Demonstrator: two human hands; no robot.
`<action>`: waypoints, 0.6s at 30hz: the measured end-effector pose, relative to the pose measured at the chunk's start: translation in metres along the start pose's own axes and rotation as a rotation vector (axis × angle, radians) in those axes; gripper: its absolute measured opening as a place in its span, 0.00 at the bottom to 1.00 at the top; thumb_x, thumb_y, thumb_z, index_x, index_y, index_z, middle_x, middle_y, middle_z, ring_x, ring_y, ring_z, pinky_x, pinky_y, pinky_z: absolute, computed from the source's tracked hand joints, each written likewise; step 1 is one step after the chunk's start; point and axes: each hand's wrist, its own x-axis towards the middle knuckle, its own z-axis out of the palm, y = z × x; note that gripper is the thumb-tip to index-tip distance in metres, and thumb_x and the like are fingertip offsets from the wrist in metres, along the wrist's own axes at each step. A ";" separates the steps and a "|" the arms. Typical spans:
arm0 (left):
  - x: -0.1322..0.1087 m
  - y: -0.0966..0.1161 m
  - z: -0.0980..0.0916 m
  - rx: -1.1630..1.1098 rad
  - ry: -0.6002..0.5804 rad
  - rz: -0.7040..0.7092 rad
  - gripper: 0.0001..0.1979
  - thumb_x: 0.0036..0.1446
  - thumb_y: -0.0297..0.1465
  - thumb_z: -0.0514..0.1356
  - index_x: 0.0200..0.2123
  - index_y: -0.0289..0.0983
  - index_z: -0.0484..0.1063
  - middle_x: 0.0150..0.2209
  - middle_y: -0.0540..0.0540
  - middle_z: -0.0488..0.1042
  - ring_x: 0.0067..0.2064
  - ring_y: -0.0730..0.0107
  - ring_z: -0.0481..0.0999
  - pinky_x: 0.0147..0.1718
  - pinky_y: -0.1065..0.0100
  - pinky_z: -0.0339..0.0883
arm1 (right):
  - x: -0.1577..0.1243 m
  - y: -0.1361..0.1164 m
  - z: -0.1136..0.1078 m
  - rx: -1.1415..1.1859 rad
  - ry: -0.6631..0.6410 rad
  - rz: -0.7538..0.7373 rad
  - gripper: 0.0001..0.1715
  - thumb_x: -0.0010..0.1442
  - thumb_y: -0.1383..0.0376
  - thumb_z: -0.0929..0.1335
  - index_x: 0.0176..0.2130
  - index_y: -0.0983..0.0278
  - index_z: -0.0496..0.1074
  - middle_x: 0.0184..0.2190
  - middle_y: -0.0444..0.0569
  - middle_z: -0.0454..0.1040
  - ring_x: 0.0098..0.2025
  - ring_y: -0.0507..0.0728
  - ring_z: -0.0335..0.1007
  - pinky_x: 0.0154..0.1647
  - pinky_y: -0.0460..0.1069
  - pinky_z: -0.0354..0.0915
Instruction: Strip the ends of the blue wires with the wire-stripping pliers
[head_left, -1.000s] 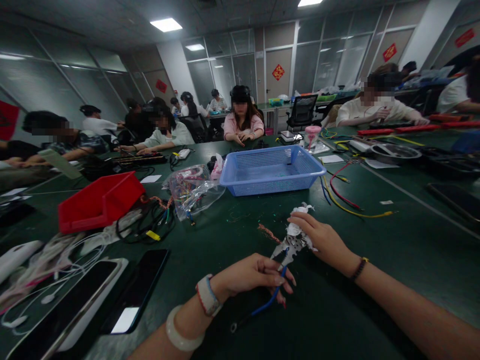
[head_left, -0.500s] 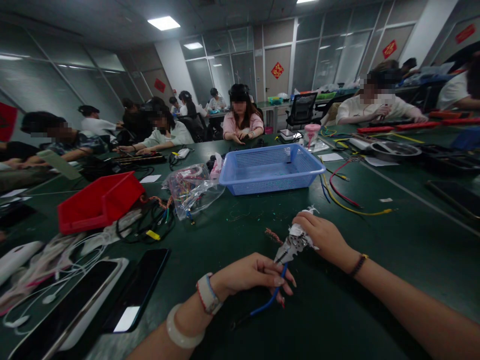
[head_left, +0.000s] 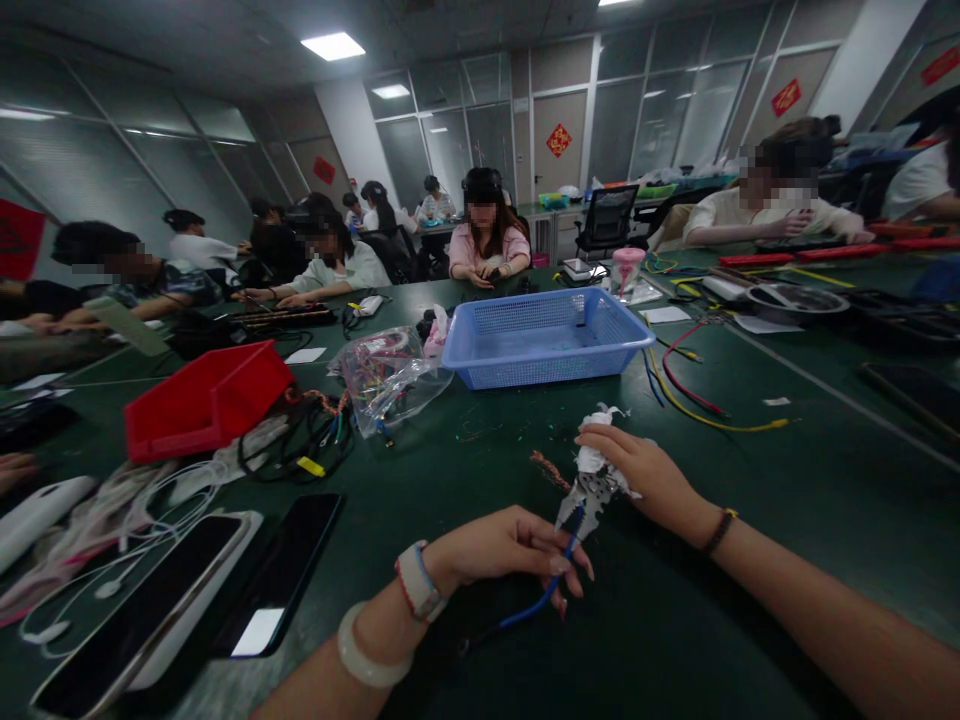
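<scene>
Between the thumb and fingers of my left hand (head_left: 517, 555) is a blue wire (head_left: 541, 598), whose dark lower end points toward me. My right hand (head_left: 646, 478) grips the white-wrapped handles of a pair of wire strippers (head_left: 596, 482). The metal jaws are spread, and the upper part of the blue wire lies between them. Braided bare copper strands (head_left: 551, 468) stick out to the left of the tool. The palm side of my right hand is hidden.
Beyond my hands stands a blue mesh basket (head_left: 540, 372). A red bin (head_left: 206, 410), a clear bag of wires (head_left: 390, 375) and phones (head_left: 289, 560) lie to the left. Yellow and red wires (head_left: 720, 422) are on the right. Several people sit around the table.
The strippers' jaws have opened and now straddle the blue wire, their tips shifting slightly right. My left hand stays nearly in place with the wire. The view has turned slightly.
</scene>
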 end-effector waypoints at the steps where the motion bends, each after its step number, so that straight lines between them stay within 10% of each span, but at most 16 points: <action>1: 0.000 0.000 0.000 0.003 -0.003 0.001 0.17 0.52 0.37 0.68 0.42 0.33 0.76 0.34 0.47 0.77 0.31 0.74 0.76 0.37 0.69 0.68 | 0.000 0.001 0.001 0.010 0.007 -0.008 0.27 0.57 0.72 0.63 0.56 0.60 0.62 0.56 0.54 0.67 0.54 0.58 0.67 0.48 0.55 0.67; 12: -0.002 -0.002 -0.001 0.010 -0.081 0.000 0.15 0.53 0.35 0.67 0.42 0.33 0.76 0.35 0.46 0.77 0.33 0.74 0.76 0.39 0.68 0.68 | 0.004 -0.005 -0.004 -0.035 0.021 -0.026 0.10 0.59 0.69 0.64 0.43 0.65 0.68 0.42 0.55 0.74 0.41 0.58 0.71 0.41 0.53 0.67; 18: -0.001 -0.001 -0.002 0.027 -0.056 0.006 0.16 0.52 0.36 0.67 0.42 0.34 0.76 0.34 0.46 0.77 0.32 0.73 0.76 0.38 0.68 0.69 | 0.001 -0.005 -0.002 0.016 -0.013 0.002 0.21 0.58 0.71 0.63 0.52 0.62 0.64 0.52 0.55 0.69 0.49 0.58 0.70 0.44 0.53 0.66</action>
